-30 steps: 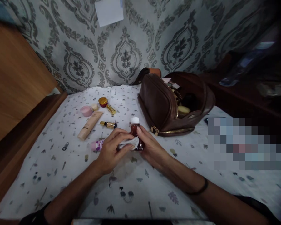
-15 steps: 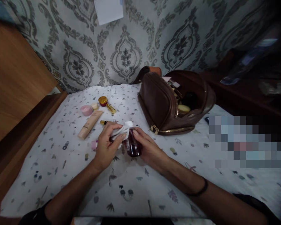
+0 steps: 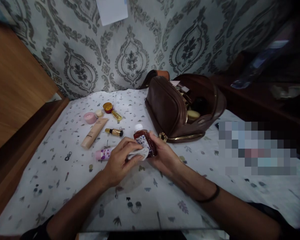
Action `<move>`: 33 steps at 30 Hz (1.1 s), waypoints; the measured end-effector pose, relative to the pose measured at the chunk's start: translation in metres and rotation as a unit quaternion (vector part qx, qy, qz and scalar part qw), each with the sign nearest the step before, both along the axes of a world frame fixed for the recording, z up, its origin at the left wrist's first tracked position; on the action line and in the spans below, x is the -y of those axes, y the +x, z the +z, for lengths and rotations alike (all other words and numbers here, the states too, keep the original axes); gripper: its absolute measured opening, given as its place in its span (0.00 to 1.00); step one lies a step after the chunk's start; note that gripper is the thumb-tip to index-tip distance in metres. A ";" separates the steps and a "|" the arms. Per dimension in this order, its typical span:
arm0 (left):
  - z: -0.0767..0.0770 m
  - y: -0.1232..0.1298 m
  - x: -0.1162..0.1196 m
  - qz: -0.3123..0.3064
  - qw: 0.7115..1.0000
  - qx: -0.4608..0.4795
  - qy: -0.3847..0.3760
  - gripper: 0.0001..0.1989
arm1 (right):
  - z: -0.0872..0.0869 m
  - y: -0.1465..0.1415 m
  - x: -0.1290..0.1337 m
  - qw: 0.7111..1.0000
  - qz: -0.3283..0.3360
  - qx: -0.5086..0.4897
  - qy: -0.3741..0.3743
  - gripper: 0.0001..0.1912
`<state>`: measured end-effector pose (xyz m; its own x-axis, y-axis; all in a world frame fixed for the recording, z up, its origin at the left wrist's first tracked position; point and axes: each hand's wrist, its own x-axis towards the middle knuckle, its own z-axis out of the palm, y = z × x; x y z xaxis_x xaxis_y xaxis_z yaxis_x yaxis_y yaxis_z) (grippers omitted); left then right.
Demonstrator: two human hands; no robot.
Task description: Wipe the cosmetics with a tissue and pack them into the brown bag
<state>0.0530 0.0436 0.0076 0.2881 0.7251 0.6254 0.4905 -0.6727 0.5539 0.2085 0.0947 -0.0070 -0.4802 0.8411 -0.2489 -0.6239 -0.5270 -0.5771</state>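
My right hand is closed around the side of a dark reddish bottle with a white cap and a patterned label, tilted above the table. My left hand pinches a folded white cloth and presses it against the lower label. Just left of that hand lies a pink and purple tube, partly hidden by the fingers. Beyond it are a small gold and black bottle and a beige squeeze tube.
An open brown leather bag stands behind my right hand, with several items inside. Back left sit a pink jar, a small cream-coloured jar, a gold-lidded jar and a gold vial. A clear plastic bottle lies far right.
The bottle has turned so its label faces me and it leans more. My left hand with the cloth has moved from near the cap down onto the label.
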 end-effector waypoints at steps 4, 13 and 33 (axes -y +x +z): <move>0.000 -0.006 -0.004 0.075 0.997 0.025 0.006 0.06 | 0.002 -0.004 0.007 0.999 -0.001 0.038 0.029 0.19; 0.001 -0.008 -0.008 0.147 0.982 0.099 -0.066 0.06 | 0.007 -0.003 0.010 0.998 0.017 0.036 0.038 0.20; 0.001 -0.005 -0.003 0.144 0.984 0.093 -0.044 0.05 | 0.007 -0.003 0.009 0.999 0.037 0.008 -0.020 0.19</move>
